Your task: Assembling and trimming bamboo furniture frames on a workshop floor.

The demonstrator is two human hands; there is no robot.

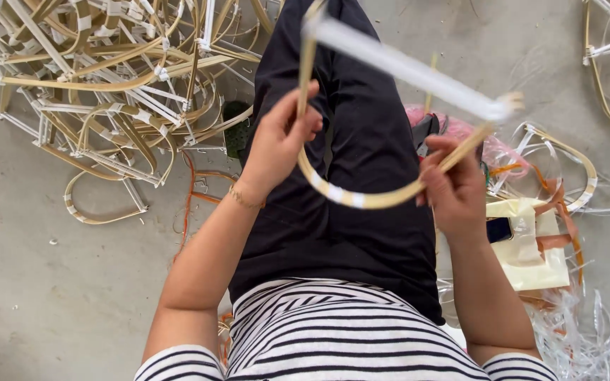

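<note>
**Bent cane frame held between two hands above the lap**

The bamboo frame (pixel 361 197) hangs between both hands over the black trousers (pixel 361 141). The left hand (pixel 277 144) pinches its left upright, thumb and fingers pressed together around the strip, while the right hand (pixel 457 187) pinches the right end where the curve rises toward the corner. The bowed bottom of the frame sags below and between the two grips; the straight white bar (pixel 411 70) crosses above them, tilted down to the right.

The frame is a D-shaped loop of pale yellow cane, with white tape bands on the curve and at the corners (the top edge is blurred).

On the concrete floor (pixel 72 282), upper left, lies a pile of similar frames (pixel 107 77). To the right of the knee sit a cream-coloured flat package (pixel 531 261) with a small dark label (pixel 499 229), a pink plastic bundle (pixel 488 144) and loose clear strips (pixel 580 331).
</note>
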